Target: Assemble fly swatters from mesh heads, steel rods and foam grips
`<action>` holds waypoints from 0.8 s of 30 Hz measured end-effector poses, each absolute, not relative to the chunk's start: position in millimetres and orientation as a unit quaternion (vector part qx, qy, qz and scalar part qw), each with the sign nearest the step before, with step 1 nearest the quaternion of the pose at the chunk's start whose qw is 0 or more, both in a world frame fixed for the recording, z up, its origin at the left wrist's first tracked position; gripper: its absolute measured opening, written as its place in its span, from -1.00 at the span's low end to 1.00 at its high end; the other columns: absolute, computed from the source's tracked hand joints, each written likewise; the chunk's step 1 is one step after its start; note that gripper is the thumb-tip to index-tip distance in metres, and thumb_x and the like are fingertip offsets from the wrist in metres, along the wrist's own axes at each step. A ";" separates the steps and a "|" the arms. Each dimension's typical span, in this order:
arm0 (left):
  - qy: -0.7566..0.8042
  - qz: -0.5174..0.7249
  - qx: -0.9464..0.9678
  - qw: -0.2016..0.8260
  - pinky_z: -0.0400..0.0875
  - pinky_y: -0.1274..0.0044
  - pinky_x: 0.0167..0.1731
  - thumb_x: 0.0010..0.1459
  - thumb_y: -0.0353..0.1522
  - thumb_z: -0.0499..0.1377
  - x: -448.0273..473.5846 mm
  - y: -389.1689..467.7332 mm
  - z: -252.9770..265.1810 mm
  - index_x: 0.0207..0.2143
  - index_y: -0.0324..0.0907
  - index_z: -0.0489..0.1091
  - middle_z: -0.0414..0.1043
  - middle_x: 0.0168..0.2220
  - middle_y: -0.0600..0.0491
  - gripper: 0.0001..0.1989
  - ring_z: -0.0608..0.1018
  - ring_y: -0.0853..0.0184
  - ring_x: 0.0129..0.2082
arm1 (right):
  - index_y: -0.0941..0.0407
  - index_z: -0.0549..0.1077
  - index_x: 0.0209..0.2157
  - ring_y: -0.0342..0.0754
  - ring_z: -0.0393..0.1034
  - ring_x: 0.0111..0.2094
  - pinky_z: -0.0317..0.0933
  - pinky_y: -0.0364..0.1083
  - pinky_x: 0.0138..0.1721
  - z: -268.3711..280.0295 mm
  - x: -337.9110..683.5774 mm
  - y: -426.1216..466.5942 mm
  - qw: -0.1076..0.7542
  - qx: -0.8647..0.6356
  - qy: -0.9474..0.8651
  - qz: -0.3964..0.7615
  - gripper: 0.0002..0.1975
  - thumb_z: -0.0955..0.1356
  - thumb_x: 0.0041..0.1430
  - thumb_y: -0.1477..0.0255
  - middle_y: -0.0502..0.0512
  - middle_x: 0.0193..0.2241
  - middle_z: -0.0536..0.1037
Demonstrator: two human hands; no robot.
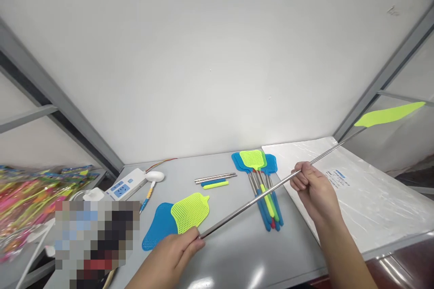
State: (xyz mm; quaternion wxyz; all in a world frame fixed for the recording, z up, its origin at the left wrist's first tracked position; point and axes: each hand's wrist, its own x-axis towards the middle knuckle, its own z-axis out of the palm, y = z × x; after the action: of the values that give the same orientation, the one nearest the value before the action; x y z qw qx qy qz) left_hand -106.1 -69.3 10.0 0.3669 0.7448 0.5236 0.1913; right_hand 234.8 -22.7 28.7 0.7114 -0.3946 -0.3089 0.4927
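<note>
A fly swatter's extended metal rod [251, 202] slants up to the right above the table. My left hand [178, 253] is closed round its lower end, and no grip sleeve shows there. Farther up, the fingers of my right hand [315, 189] pinch the same rod. At its far end the yellow-green swatter head [389, 116] is seen nearly edge-on. Beside my left hand lie a loose yellow-green head [191, 211] and a blue head [160, 226], partly overlapping. Under the rod rests a bundle of several fly swatters [266, 198] with blue, yellow, green and red handles.
Metal rods [215, 178] lie behind a blue sleeve [213, 183] and a yellow sleeve [216, 185]. A power strip [125, 185] and a white device [155, 176] stand left. Colourful packaged items [30, 207] fill the far left. A white wrapped sheet [359, 198] covers the right side.
</note>
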 end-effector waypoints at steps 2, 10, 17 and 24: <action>0.533 0.182 0.746 0.357 0.15 0.59 -0.47 0.24 -0.11 0.07 -112.5 -75.8 6.7 -0.48 -0.06 0.39 0.41 -0.53 0.14 -0.69 0.41 0.32 -0.50 | 0.12 0.45 -0.39 -0.24 -0.04 -0.60 0.02 -0.21 -0.58 26.0 240.6 -21.8 0.700 -0.399 -0.311 0.505 -0.76 0.42 0.12 0.22 -0.14 -0.63 0.04; 0.563 0.158 0.795 0.163 0.22 0.50 -0.31 0.28 -0.14 0.02 -114.3 -76.9 -3.8 -0.29 0.00 0.45 0.52 -0.32 0.08 -0.74 0.49 0.21 -0.33 | 0.07 0.42 -0.34 -0.22 0.04 -0.59 0.07 -0.19 -0.57 7.8 212.7 -31.0 0.697 -0.410 -0.296 0.508 -0.75 0.40 0.13 0.17 -0.12 -0.60 0.11; 0.541 0.156 0.825 0.054 0.15 0.47 -0.38 0.31 -0.17 -0.01 -113.9 -72.4 -7.5 -0.34 -0.05 0.43 0.50 -0.39 0.07 -0.71 0.48 0.23 -0.41 | 0.08 0.39 -0.39 -0.20 0.00 -0.61 0.01 -0.16 -0.58 -13.3 159.3 -55.4 0.663 -0.405 -0.296 0.556 -0.71 0.32 0.21 0.14 -0.12 -0.64 0.09; 0.550 0.152 0.819 0.064 0.12 0.48 -0.38 0.30 -0.18 0.02 -113.2 -78.7 -1.7 -0.40 -0.06 0.41 0.48 -0.46 0.09 -0.71 0.48 0.24 -0.42 | 0.10 0.44 -0.37 -0.22 -0.02 -0.61 0.02 -0.18 -0.58 -3.6 171.2 -52.8 0.670 -0.413 -0.306 0.536 -0.72 0.38 0.15 0.15 -0.13 -0.65 0.07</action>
State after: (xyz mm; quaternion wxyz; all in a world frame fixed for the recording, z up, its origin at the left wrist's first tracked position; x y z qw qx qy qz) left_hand -113.2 -78.7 -1.7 0.0639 0.8185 0.5502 0.1523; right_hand 171.2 -52.8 -3.6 0.6702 -0.4128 -0.3055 0.5358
